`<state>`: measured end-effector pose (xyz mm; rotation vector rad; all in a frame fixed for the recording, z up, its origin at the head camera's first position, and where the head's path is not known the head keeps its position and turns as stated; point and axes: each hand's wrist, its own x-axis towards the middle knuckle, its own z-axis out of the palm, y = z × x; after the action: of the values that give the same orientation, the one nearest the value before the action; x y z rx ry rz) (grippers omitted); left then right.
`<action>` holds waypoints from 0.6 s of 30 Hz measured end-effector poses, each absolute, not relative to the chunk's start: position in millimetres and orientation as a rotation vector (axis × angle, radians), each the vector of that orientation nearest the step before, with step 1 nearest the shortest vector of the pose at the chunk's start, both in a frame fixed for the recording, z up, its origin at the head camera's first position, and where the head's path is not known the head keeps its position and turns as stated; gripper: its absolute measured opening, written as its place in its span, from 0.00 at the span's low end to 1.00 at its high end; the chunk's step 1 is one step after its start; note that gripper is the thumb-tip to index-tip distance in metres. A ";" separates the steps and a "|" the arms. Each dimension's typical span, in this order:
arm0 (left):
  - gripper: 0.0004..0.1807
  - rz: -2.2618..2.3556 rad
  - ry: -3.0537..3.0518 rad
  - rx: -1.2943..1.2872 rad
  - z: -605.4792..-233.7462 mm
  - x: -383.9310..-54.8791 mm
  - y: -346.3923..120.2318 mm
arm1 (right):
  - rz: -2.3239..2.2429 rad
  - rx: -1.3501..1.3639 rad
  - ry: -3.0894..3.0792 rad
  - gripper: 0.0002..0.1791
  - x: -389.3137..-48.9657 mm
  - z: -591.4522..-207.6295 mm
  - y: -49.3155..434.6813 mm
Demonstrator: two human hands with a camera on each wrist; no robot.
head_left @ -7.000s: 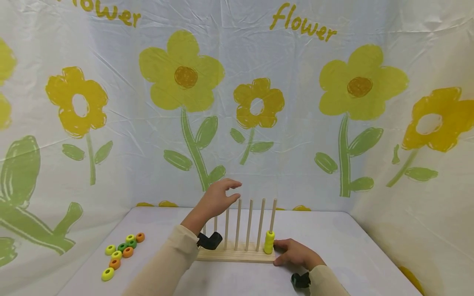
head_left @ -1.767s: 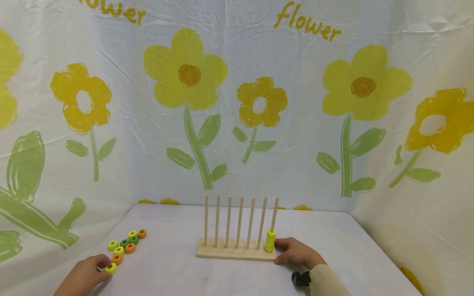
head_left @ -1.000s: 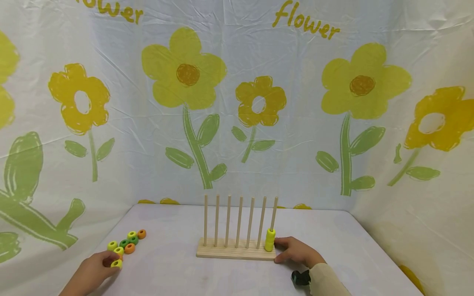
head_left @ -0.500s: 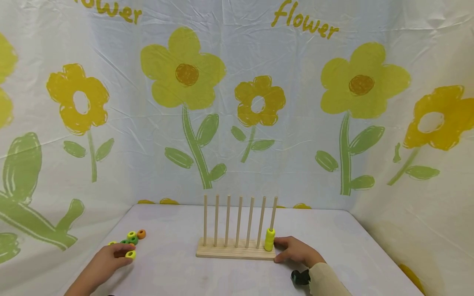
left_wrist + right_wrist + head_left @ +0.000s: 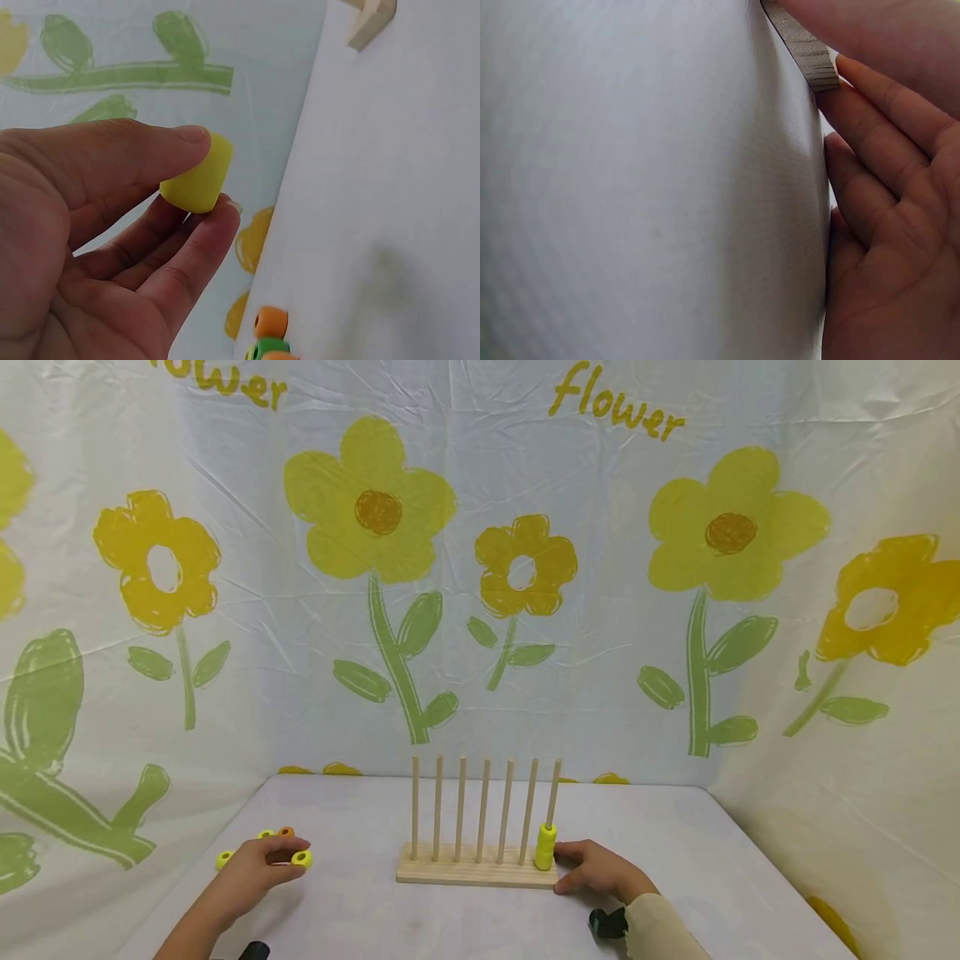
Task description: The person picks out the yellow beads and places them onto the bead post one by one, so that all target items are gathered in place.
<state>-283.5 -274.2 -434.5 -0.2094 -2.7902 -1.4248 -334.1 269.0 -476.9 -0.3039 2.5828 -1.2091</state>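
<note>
Yellow bead, pegs and supporting hands. The yellow bead (image 5: 302, 858) is located left of the wooden peg rack (image 5: 472, 877), raised above the white tabletop (image 5: 367, 827). In the head view its dark bore opens upward and toward the wearer; in the left wrist view the bead appears from the side as a short barrel, with the bore hidden. The rack's long axis runs left to right, nearly parallel to the far table edge, and its seven pegs (image 5: 483, 810) stand approximately upright. The rightmost peg carries a stack of yellow beads (image 5: 546, 847), its upper part projecting above them.

A broad stretch of tabletop separates the held bead from the rack's left end; a further strip lies between the rack and the flower-printed cloth (image 5: 600, 693) hanging behind the far edge. Loose beads (image 5: 224, 859) lie beside and behind the left hand (image 5: 258, 870), partly concealed by it; the left wrist view shows orange and green ones.

The left thumb and forefinger are parted by the bead's width and pinch it near their tips. The right hand (image 5: 596, 868) holds the rack's right end, thumb at the near corner and forefinger at the far side, beside the stack.
</note>
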 end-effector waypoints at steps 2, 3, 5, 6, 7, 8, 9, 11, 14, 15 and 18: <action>0.27 -1.451 -2.776 -0.258 -432.3 -284.1 -267.5 | -1.209 -0.303 2.586 0.40 -333.6 -476.7 268.9; 0.27 -1.456 -2.775 -0.278 -431.2 -284.9 -264.2 | -1.210 -0.302 2.586 0.40 -333.5 -476.7 269.0; 0.27 -1.469 -2.781 -0.273 -428.3 -286.7 -256.1 | -1.215 -0.299 2.584 0.40 -333.1 -476.5 269.0; 0.27 -1.471 -2.787 -0.267 -426.3 -288.0 -251.7 | -1.219 -0.297 2.584 0.40 -332.9 -476.3 269.0; 0.27 -1.482 -2.791 -0.246 -424.9 -289.1 -247.2 | -1.222 -0.298 2.582 0.40 -332.8 -476.5 268.9; 0.27 -1.481 -2.797 -0.226 -423.8 -290.8 -242.8 | -1.223 -0.301 2.580 0.40 -333.0 -476.6 268.7; 0.26 -1.483 -2.799 -0.207 -422.6 -292.1 -238.3 | -1.224 -0.303 2.578 0.40 -332.9 -476.8 268.7; 0.26 -1.476 -2.800 -0.192 -419.7 -294.2 -229.7 | -1.220 -0.303 2.581 0.40 -333.2 -476.9 268.7; 0.25 -1.480 -2.794 -0.210 -416.6 -296.3 -218.9 | -1.210 -0.299 2.585 0.40 -333.9 -477.1 269.1; 0.24 -1.499 -2.789 -0.234 -415.4 -296.6 -216.1 | -1.209 -0.295 2.585 0.40 -333.9 -477.1 269.3; 0.24 -1.538 -2.780 -0.315 -412.9 -298.5 -208.5 | -1.206 -0.286 2.585 0.40 -334.0 -477.0 269.4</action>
<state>-298.5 -208.5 -412.9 -0.3145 -2.7801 -1.5383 -334.0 269.4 -477.0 -0.2856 2.5847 -1.2064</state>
